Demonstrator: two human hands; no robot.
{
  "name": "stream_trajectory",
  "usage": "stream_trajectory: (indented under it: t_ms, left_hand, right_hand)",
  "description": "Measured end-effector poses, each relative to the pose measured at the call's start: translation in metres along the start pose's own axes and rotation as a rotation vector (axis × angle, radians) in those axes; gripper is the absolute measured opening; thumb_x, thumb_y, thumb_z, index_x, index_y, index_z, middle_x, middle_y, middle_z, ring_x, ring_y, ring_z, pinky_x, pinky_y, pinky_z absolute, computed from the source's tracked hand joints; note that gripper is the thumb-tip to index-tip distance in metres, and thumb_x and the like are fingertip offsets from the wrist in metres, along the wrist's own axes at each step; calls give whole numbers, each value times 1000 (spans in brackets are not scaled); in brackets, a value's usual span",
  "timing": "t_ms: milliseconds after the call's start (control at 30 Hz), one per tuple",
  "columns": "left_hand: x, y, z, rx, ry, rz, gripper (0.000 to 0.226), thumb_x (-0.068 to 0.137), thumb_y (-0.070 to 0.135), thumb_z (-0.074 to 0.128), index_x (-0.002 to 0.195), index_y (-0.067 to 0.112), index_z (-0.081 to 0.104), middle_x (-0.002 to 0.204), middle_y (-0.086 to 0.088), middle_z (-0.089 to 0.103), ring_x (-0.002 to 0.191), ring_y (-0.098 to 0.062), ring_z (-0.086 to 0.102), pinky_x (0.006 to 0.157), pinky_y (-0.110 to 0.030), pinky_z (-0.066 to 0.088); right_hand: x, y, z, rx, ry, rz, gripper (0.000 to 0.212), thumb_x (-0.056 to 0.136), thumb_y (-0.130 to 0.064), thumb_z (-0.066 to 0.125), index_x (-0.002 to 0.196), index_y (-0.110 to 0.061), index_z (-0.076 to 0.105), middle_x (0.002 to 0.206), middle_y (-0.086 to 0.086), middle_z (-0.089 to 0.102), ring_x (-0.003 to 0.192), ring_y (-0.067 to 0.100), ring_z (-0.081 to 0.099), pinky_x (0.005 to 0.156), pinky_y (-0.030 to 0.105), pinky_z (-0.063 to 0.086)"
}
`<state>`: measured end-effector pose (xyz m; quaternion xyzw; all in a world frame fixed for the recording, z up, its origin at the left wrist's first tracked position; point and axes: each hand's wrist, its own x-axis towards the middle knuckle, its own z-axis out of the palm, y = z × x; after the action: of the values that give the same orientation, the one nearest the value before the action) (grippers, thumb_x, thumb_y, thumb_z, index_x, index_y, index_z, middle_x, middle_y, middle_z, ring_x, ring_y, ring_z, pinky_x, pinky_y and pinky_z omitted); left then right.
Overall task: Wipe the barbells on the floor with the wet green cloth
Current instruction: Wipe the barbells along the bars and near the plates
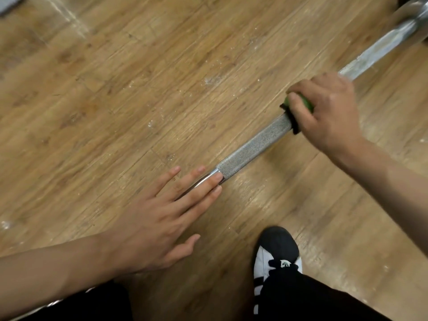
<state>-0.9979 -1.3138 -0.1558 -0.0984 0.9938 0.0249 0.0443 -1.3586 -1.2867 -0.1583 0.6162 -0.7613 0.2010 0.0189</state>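
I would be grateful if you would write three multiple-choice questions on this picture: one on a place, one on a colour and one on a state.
1. Where is the cloth?
A. on the barbell, under the right hand
B. hanging on a hook
C. in a bucket

2. What colour is the cloth?
A. blue
B. green
C. white

3. How does the left hand lie?
A. clenched in a fist
B. raised, holding a bottle
C. fingers straight, resting on the barbell

Answers: 1 A, the right hand grips it on the barbell; 2 B, green shows between the fingers; 3 C, its straight fingers lie along the smooth steel.
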Motion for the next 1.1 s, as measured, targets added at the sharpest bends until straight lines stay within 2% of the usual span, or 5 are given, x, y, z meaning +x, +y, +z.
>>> stream_trajectory:
  t_ms: [133,367,700,933,1100]
  left_hand:
    - [0,-5,0,18,12,-7,88,91,50,56,164,9,27,173,-11,17,160,-33,16,123,-57,23]
    - [0,-12,0,24,8,-17,86,92,48,55,164,11,27,173,-9,18,159,-35,16,123,-59,23]
    - [-2,-41,-3,-2,30,-38,88,92,52,54,166,19,22,174,-2,14,160,-34,13,125,-58,17]
    - [-1,-76,-5,-41,14,-44,85,97,59,50,166,20,20,174,-2,14,161,-33,11,126,-57,18]
    - [-1,-109,-8,-49,9,-42,82,100,58,43,166,17,20,174,-2,14,161,-32,12,125,-57,21]
  right_hand:
    - [-1,-39,11,5,61,160,26,96,-27,53,88,-13,73,73,7,62,78,32,57,92,43,41]
    - [-16,-72,27,97,-82,-350,34,103,-34,51,90,-11,72,69,6,61,68,32,61,71,45,49]
    - [4,-50,48,134,274,26,24,102,-24,54,102,-8,73,89,8,67,88,32,61,102,53,41]
    - [11,-66,77,180,186,-615,39,110,-35,45,130,-9,65,108,16,71,96,33,68,93,48,42]
    - [55,0,78,149,334,-176,34,112,-27,40,126,-5,62,121,17,66,122,36,60,111,62,36]
